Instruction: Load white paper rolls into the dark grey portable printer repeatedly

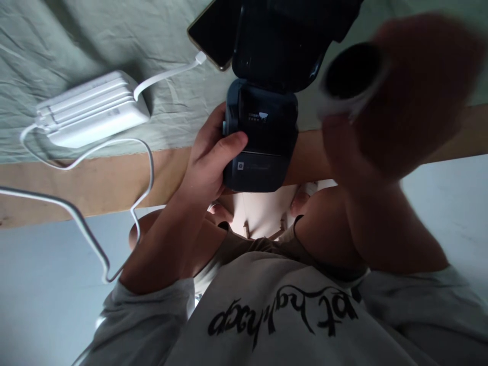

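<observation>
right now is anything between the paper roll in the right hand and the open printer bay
Nothing visible. The right hand holds the paper roll up beside the printer, whose lid is flipped open. The left hand grips the printer's side, clear of the open bay. The roll is blurred.

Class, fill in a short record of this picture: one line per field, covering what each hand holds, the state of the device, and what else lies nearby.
left hand: left hand in a closed grip on the side of the dark portable printer
right hand: right hand, blurred, holds a white paper roll with a dark core, raised beside the printer
printer lid: lid open, tilted up
surface: wooden ledge edging a grey-green cloth
nearby: white power bank, its white cable plugged into a smartphone
</observation>
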Available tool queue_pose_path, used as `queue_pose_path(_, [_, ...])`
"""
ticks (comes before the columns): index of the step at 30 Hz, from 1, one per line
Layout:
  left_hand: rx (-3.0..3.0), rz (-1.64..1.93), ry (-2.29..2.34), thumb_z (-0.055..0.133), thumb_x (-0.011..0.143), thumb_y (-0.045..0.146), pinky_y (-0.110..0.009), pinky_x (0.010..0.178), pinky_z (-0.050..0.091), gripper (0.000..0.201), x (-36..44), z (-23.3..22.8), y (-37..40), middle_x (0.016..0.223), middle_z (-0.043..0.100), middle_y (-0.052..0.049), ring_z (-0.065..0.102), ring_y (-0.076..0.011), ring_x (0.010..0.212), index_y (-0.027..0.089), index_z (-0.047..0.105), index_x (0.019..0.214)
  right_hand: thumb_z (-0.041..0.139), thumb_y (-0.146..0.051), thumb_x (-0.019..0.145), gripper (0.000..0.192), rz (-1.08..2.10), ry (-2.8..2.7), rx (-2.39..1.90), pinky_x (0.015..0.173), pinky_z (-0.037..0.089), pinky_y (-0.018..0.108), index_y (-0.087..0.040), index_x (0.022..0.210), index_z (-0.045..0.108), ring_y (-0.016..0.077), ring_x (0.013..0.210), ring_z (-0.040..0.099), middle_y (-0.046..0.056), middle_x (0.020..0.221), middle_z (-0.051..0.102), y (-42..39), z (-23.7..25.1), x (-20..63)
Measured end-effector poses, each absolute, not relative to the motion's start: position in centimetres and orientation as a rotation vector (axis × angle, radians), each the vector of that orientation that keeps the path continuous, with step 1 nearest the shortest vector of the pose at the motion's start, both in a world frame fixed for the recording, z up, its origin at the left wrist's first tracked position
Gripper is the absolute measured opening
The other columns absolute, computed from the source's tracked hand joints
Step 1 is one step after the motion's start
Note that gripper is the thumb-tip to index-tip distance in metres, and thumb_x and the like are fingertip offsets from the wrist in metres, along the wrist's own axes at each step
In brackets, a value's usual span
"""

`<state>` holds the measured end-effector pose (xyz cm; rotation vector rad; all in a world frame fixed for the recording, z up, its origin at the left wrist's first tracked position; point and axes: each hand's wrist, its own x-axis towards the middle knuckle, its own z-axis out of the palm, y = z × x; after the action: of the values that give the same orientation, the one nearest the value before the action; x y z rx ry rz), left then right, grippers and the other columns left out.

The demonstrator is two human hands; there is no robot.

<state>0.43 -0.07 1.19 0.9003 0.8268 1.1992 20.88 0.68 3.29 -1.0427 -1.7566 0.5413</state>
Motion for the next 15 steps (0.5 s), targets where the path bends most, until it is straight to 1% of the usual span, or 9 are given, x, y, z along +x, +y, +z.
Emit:
queue_pose_path(1, [0.911,1.198,0.843,0.064,0.08,0.029,-0.028,0.06,0.041,0.015,0.4,1.2,-0.1,0.08,0.063,-0.002,0.054,-0.014,0.069,0.021,0.069,0.092,0.061,-0.029,0.083,0.045,0.445,-1.836,-0.994,0.097,0.052,0.034,-0.036,0.128,0.056,0.0154,0.111,0.062,-0.008,0.128,0.061,0.6,3.3,20.4])
queue_pose_path(2, [0.926,1.19,0.844,0.063,0.082,0.031,-0.03,0.062,0.042,0.017,0.3,1.2,-0.2,0.083,0.064,-0.003,0.057,-0.0159,0.073,0.021,0.069,0.095,0.061,-0.026,0.083,0.045,0.317,-1.909,-0.947,0.102,0.05,0.033,-0.032,0.128,0.058,0.0153,0.115,0.061,-0.005,0.128,0.063,0.5,3.2,19.9])
queue_pose_path(3, [0.944,1.181,0.844,0.062,0.083,0.031,-0.031,0.065,0.043,0.018,0.3,1.2,-0.2,0.086,0.065,-0.003,0.059,-0.0177,0.078,0.022,0.069,0.097,0.06,-0.025,0.084,0.045,0.187,-1.959,-0.913,0.103,0.05,0.033,-0.027,0.128,0.058,0.0153,0.116,0.061,-0.002,0.124,0.066,0.6,3.2,19.4])
queue_pose_path(5, [0.966,1.169,0.85,0.062,0.083,0.032,-0.031,0.07,0.045,0.02,0.2,1.3,-0.3,0.09,0.067,-0.004,0.062,-0.0199,0.086,0.023,0.068,0.1,0.056,-0.028,0.087,0.041,0.07,-2.002,-0.93,0.097,0.054,0.032,-0.022,0.128,0.056,0.0154,0.111,0.063,0.004,0.117,0.067,0.8,3.0,18.7])
queue_pose_path(8, [0.965,1.162,0.88,0.063,0.082,0.032,-0.03,0.077,0.047,0.02,0.2,1.1,-0.2,0.091,0.067,-0.003,0.064,-0.0199,0.092,0.022,0.068,0.099,0.051,-0.035,0.091,0.026,0.11,-1.971,-0.998,0.089,0.055,0.033,-0.023,0.114,0.054,0.0157,0.103,0.062,0.003,0.105,0.065,1.1,2.9,18.2])
queue_pose_path(11, [0.982,1.185,0.821,0.063,0.081,0.032,-0.03,0.08,0.049,0.023,0.1,0.7,-0.1,0.093,0.068,-0.003,0.065,-0.0199,0.094,0.022,0.068,0.102,0.054,-0.03,0.09,0.009,0.1,-1.952,-0.996,0.088,0.053,0.033,-0.023,0.097,0.053,0.0149,0.097,0.063,0.002,0.094,0.065,1.1,3.1,18.0])
queue_pose_path(13, [0.993,1.198,0.781,0.061,0.083,0.032,-0.03,0.081,0.05,0.025,0.1,0.6,-0.1,0.094,0.069,-0.003,0.065,-0.0202,0.096,0.022,0.068,0.104,0.055,-0.026,0.088,0.004,0.089,-1.964,-1.015,0.088,0.052,0.034,-0.023,0.091,0.054,0.0145,0.095,0.064,0.001,0.095,0.066,1.0,3.2,18.0])
queue_pose_path(15, [0.992,1.201,0.779,0.059,0.084,0.031,-0.03,0.082,0.051,0.024,0.1,0.6,-0.1,0.095,0.07,-0.003,0.066,-0.0199,0.097,0.022,0.068,0.104,0.056,-0.024,0.087,0.004,0.127,-1.98,-1.066,0.09,0.053,0.034,-0.024,0.09,0.057,0.0147,0.097,0.065,0.001,0.098,0.067,1.0,3.2,18.0])
